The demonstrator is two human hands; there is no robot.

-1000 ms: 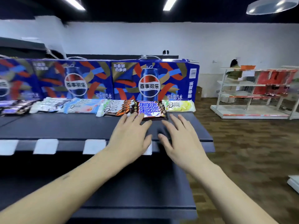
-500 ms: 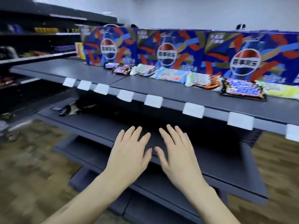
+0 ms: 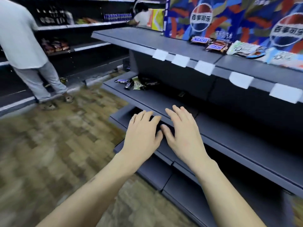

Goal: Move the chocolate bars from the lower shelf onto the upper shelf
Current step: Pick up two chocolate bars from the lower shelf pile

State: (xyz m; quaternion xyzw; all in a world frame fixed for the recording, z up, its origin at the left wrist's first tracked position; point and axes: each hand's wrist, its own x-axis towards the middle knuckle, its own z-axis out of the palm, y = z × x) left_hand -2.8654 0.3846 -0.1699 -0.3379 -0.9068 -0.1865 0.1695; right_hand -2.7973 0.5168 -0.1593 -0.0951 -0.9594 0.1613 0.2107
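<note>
Both hands, left hand [image 3: 142, 135] and right hand [image 3: 183, 133], fingers spread, empty: reach leftward along lower shelf [image 3: 164, 102] to the chocolate bars [image 3: 131, 81]; pinch one lengthwise.

The grey lower shelf [image 3: 164, 99] bears a small heap of chocolate bars [image 3: 131, 81] near its left end, while the upper shelf [image 3: 131, 37] carries more bars [image 3: 209, 43], pale snack packets [image 3: 244, 49] and blue cartons [image 3: 205, 18].

A person in a pale shirt [image 3: 16, 35] stands on the wood-patterned floor [image 3: 49, 145] before stocked background shelves [image 3: 82, 25].
</note>
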